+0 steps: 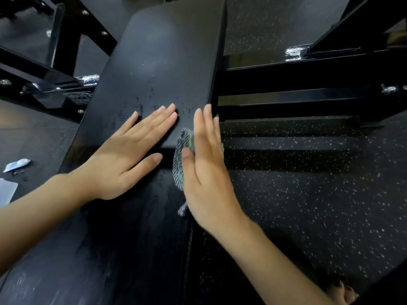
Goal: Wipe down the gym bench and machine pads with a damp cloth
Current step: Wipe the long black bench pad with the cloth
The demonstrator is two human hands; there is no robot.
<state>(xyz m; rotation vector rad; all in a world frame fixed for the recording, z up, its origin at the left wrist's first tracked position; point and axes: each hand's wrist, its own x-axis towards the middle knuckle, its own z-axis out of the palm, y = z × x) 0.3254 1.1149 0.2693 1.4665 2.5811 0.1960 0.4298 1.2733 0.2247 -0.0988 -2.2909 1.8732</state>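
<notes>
The left hand (125,155) is laid flat on the black desk (163,62), fingers straight, nothing held. Just to its right, the right hand (204,172) is pressed flat, fingers straight, onto the cloth (179,164), which is pinned under the palm at the desk's right edge and shows only beside the thumb. Wet streaks are seen ahead of the fingertips. A white packet (17,165) is seen on the floor (308,194), well left of the left hand.

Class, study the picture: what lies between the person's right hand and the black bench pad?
In the head view, a patterned cloth lies under the right hand, against the bench pad; its edge shows beside the thumb.
</notes>
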